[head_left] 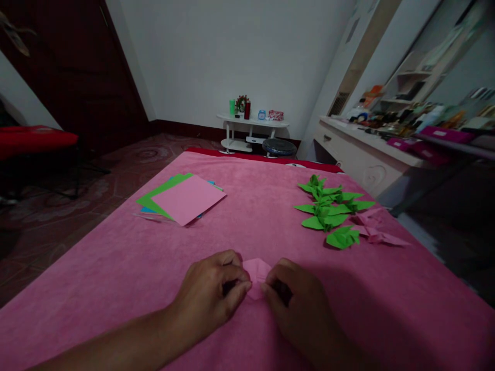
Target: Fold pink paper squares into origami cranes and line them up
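Note:
A small folded piece of pink origami paper point(257, 269) lies low in the middle of the head view, on the pink cloth point(247, 206). My left hand point(216, 283) pinches its left side between thumb and forefinger. On the opposite side, my right hand point(297, 296) pinches the right edge in the same way. Fingertips cover parts of both edges, and the pink of the paper nearly matches the cloth below. Ahead to the right sit several folded green paper figures point(325, 208), with a folded pink paper figure point(375, 229) beside them.
A stack of pink, green and blue paper sheets point(189, 200) lies ahead to the left. Beyond the cloth's far edge stands a small white table point(253, 122) with bottles and a plant. A cluttered dresser point(359, 149) is at the right, a red chair point(36, 138) at the left.

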The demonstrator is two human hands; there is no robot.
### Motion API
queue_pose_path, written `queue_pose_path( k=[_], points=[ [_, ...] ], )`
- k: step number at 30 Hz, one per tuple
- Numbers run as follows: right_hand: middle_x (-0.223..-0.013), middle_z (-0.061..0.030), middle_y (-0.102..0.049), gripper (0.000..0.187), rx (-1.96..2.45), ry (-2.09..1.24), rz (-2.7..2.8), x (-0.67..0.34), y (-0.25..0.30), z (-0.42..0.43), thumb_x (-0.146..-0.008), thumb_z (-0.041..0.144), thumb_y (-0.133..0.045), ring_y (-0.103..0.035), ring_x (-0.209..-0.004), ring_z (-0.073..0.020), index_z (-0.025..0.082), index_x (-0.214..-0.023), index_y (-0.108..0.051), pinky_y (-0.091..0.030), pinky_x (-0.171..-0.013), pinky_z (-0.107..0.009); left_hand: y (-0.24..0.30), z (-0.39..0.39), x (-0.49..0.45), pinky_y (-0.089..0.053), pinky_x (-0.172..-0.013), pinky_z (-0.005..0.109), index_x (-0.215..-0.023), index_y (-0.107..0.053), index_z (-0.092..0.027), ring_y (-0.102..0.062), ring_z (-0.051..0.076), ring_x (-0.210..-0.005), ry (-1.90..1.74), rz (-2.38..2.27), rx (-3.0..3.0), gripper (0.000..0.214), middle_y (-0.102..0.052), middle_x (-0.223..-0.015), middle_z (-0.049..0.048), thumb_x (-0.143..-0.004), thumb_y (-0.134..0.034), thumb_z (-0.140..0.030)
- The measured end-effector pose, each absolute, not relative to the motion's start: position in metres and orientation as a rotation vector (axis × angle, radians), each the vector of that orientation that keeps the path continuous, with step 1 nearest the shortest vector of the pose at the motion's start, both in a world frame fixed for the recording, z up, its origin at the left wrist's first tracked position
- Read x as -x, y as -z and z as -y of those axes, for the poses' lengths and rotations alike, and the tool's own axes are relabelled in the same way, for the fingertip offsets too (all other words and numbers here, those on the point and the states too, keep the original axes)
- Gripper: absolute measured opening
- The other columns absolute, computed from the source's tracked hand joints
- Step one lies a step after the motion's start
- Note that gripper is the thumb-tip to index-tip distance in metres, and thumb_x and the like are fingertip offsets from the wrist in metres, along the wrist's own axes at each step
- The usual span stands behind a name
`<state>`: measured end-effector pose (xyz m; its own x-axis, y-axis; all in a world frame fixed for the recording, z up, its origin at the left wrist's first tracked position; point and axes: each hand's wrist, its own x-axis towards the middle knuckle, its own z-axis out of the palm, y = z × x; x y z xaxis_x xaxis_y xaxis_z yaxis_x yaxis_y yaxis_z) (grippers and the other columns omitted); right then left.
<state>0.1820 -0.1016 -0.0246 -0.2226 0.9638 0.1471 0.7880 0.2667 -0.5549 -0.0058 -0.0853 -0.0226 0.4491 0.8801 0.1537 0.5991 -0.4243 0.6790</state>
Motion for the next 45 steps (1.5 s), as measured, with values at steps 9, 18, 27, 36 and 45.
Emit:
queue_pose_path(
  k=[9, 18, 27, 36, 45],
  points=[
    [-0.064, 0.001, -0.05, 0.014, 1.679, -0.483, 2.089, -0.1772, 0.0229, 0.0991, -0.074, 0.017, -0.054, -0.044, -0.06, -0.012, 0.018, -0.061, -0.047, -0.025, -0.054, -0.024, 0.0214, 0.0843, 0.004, -0.042, -0.069, 0.027, -0.07, -0.064, -0.022, -0.053, 0.015, -0.075, -0.696, -1.312, -2.18, 0.013, -0.058, -0.076, 0.0013, -0.078, -0.054, -0.025],
    [-0.065, 0.0011, -0.05, 0.015, 1.682, -0.45, 2.106, -0.1784, 0.0247, 0.0992, -0.076, 0.016, -0.051, -0.043, -0.061, -0.0115, 0.018, -0.062, -0.046, -0.024, -0.055, -0.025, 0.0143, 0.0849, 0.0036, -0.041, -0.067, 0.025, -0.071, -0.062, -0.021, -0.052, 0.012, -0.076, -0.661, -1.349, -2.155, 0.015, -0.054, -0.088, 0.0012, -0.08, -0.051, -0.025],
    [-0.063, 0.0024, -0.051, 0.014, 1.738, -0.451, 2.143, -0.1779, 0.0222, 0.0921, -0.074, 0.016, -0.051, -0.041, -0.057, -0.0102, 0.018, -0.061, -0.047, -0.02, -0.053, -0.025, 0.0175, 0.0841, 0.0014, -0.041, -0.063, 0.024, -0.07, -0.06, -0.02, -0.05, 0.01, -0.068, -0.65, -1.379, -2.182, 0.012, -0.053, -0.089, 0.0003, -0.077, -0.051, -0.024],
    [-0.063, 0.0028, -0.052, 0.011, 1.724, -0.481, 2.163, -0.1807, 0.018, 0.0943, -0.071, 0.014, -0.052, -0.042, -0.057, -0.0103, 0.019, -0.062, -0.049, -0.021, -0.053, -0.024, 0.0198, 0.082, 0.0033, -0.039, -0.061, 0.023, -0.065, -0.059, -0.02, -0.051, 0.01, -0.068, -0.663, -1.364, -2.147, 0.012, -0.054, -0.087, -0.0012, -0.075, -0.054, -0.024],
    [-0.062, 0.0025, -0.051, 0.011, 1.699, -0.485, 2.166, -0.1797, 0.0174, 0.0945, -0.069, 0.013, -0.053, -0.042, -0.056, -0.0105, 0.019, -0.061, -0.049, -0.021, -0.052, -0.024, 0.0168, 0.0823, 0.0026, -0.038, -0.06, 0.024, -0.063, -0.059, -0.019, -0.051, 0.01, -0.066, -0.661, -1.347, -2.149, 0.017, -0.055, -0.086, -0.0003, -0.078, -0.051, -0.026]
  ],
)
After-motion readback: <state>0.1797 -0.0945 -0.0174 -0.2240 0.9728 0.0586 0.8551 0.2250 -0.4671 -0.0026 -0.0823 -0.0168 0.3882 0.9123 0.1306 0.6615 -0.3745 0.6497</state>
